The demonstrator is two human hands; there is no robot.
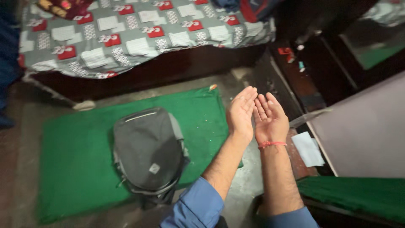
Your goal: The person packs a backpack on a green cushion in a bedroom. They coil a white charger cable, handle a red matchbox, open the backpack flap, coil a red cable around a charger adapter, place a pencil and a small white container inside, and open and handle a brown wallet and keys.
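Note:
My left hand [241, 112] and my right hand [270, 117] are held out side by side in front of me, palms turned up and inward, fingers straight and together, both holding nothing. A red thread [272, 144] circles my right wrist. Blue sleeves are rolled up on both forearms. A grey backpack [148, 152] lies flat on a green mat [76, 147] on the floor, to the left of my hands and not touched by them.
A bed with a grey, white and red patterned cover [139, 33] runs along the back. Dark wooden furniture [312, 71] stands at the right, with a pale flat surface [367, 126], a white paper [308, 148] and a green cloth [358, 196] nearby.

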